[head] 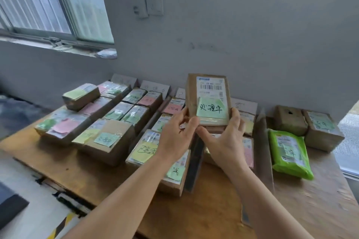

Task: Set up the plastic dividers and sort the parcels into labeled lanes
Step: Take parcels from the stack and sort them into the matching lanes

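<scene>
I hold a brown cardboard parcel (208, 91) upright above the table, its shipping label and a green sticky note with handwriting facing me. My left hand (175, 136) grips its lower left edge, and my right hand (225, 137) grips its lower right edge. Below it, rows of several brown parcels (114, 122) with green, pink and yellow notes lie in lanes on the wooden table (204, 209). Dark plastic dividers (194, 163) stand between the lanes. White lane labels (155, 86) lean against the wall at the back.
A green plastic mailer (289, 153) and two brown boxes (307, 124) lie on the right part of the table. A clear divider (264, 145) separates them from the lanes. A window is at upper left. The grey wall runs right behind the table.
</scene>
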`<state>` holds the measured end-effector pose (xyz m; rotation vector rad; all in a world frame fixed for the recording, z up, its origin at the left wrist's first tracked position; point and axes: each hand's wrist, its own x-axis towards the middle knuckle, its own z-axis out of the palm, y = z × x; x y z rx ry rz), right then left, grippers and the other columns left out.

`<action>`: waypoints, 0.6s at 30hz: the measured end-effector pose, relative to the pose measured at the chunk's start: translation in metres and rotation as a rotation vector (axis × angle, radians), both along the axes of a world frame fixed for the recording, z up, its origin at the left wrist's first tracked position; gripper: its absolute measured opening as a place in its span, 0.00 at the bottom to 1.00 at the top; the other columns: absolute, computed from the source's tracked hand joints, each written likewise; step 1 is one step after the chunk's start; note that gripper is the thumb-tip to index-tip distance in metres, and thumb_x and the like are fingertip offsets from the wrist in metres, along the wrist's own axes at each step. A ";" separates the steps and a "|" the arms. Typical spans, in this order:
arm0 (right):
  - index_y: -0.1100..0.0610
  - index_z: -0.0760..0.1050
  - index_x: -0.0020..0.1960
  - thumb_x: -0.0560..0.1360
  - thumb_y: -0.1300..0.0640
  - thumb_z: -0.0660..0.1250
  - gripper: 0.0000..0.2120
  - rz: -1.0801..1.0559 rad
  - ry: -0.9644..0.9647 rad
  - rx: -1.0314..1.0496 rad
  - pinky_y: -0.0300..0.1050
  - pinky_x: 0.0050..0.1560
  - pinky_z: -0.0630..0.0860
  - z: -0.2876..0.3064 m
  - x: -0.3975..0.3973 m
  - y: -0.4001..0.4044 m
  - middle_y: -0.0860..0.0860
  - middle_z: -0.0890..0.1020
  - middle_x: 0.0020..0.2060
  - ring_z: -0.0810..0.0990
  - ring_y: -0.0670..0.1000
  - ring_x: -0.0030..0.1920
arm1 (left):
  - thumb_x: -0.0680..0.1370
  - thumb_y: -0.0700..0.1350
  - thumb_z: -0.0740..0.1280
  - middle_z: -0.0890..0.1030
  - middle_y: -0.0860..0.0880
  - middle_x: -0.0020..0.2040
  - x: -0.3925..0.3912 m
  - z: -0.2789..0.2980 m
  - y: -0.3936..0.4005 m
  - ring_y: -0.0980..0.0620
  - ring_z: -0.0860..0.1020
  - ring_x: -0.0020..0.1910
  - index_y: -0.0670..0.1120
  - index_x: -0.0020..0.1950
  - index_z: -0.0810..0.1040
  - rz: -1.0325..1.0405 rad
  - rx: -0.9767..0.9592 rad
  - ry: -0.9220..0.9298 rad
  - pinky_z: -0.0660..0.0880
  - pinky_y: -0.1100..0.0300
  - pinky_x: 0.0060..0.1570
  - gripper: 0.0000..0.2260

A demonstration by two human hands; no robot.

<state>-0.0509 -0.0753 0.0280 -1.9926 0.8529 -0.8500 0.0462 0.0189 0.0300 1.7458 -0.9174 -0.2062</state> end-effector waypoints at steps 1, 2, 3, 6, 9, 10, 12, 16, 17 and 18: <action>0.48 0.46 0.75 0.67 0.42 0.75 0.49 0.011 -0.019 -0.010 0.50 0.62 0.71 0.002 0.008 0.013 0.49 0.57 0.70 0.62 0.49 0.66 | 0.77 0.60 0.60 0.78 0.60 0.57 0.010 0.002 0.013 0.61 0.76 0.56 0.60 0.63 0.72 0.021 0.006 -0.016 0.75 0.65 0.51 0.15; 0.49 0.47 0.75 0.68 0.45 0.75 0.47 0.021 -0.039 -0.022 0.42 0.59 0.72 0.003 0.017 0.026 0.49 0.58 0.69 0.61 0.46 0.63 | 0.77 0.61 0.61 0.78 0.59 0.59 0.019 0.005 0.028 0.60 0.75 0.57 0.60 0.64 0.72 0.036 0.018 -0.023 0.75 0.63 0.53 0.17; 0.49 0.48 0.75 0.69 0.47 0.74 0.45 0.031 -0.050 -0.035 0.32 0.54 0.71 0.005 0.025 0.040 0.49 0.58 0.68 0.61 0.42 0.59 | 0.77 0.61 0.61 0.77 0.57 0.61 0.029 0.008 0.042 0.58 0.75 0.59 0.59 0.66 0.72 0.043 0.032 -0.023 0.75 0.59 0.56 0.19; 0.50 0.50 0.75 0.72 0.53 0.72 0.41 0.057 -0.070 -0.042 0.21 0.37 0.69 0.007 0.051 0.080 0.49 0.61 0.66 0.65 0.35 0.49 | 0.77 0.61 0.61 0.79 0.59 0.58 0.055 0.015 0.085 0.58 0.77 0.56 0.64 0.64 0.72 0.047 0.022 -0.007 0.77 0.54 0.55 0.16; 0.52 0.54 0.74 0.73 0.58 0.71 0.36 0.068 -0.126 -0.074 0.23 0.46 0.71 0.010 0.073 0.116 0.50 0.64 0.62 0.64 0.28 0.52 | 0.78 0.57 0.62 0.79 0.70 0.48 0.076 0.022 0.124 0.65 0.78 0.50 0.78 0.51 0.69 0.058 -0.006 -0.005 0.77 0.64 0.48 0.12; 0.53 0.56 0.73 0.74 0.59 0.71 0.34 0.075 -0.134 -0.079 0.28 0.51 0.74 0.011 0.080 0.128 0.51 0.65 0.62 0.64 0.31 0.52 | 0.79 0.55 0.62 0.79 0.70 0.48 0.084 0.024 0.136 0.65 0.78 0.50 0.78 0.50 0.69 0.057 -0.020 0.016 0.76 0.64 0.48 0.13; 0.53 0.58 0.71 0.74 0.62 0.70 0.31 0.100 -0.153 -0.081 0.25 0.50 0.72 0.011 0.092 0.146 0.51 0.66 0.61 0.65 0.32 0.52 | 0.79 0.54 0.62 0.81 0.65 0.52 0.098 0.023 0.155 0.63 0.79 0.52 0.69 0.59 0.72 0.063 -0.041 0.063 0.77 0.64 0.50 0.12; 0.54 0.59 0.71 0.75 0.62 0.68 0.29 0.116 -0.133 -0.078 0.16 0.42 0.64 0.008 0.122 0.175 0.51 0.66 0.63 0.67 0.38 0.55 | 0.80 0.51 0.62 0.82 0.64 0.51 0.129 0.023 0.186 0.64 0.79 0.51 0.60 0.66 0.72 0.083 -0.074 0.131 0.76 0.69 0.47 0.15; 0.54 0.58 0.72 0.75 0.62 0.68 0.30 0.130 -0.134 -0.060 0.16 0.41 0.65 0.007 0.130 0.179 0.50 0.66 0.63 0.67 0.40 0.56 | 0.80 0.51 0.62 0.81 0.65 0.49 0.137 0.023 0.191 0.66 0.79 0.50 0.61 0.65 0.73 0.088 -0.074 0.141 0.76 0.71 0.45 0.14; 0.53 0.58 0.72 0.75 0.62 0.68 0.30 0.142 -0.136 -0.048 0.16 0.40 0.65 0.007 0.138 0.182 0.50 0.66 0.63 0.68 0.41 0.56 | 0.80 0.51 0.62 0.81 0.65 0.49 0.144 0.024 0.195 0.67 0.79 0.48 0.60 0.64 0.73 0.096 -0.073 0.155 0.75 0.72 0.44 0.13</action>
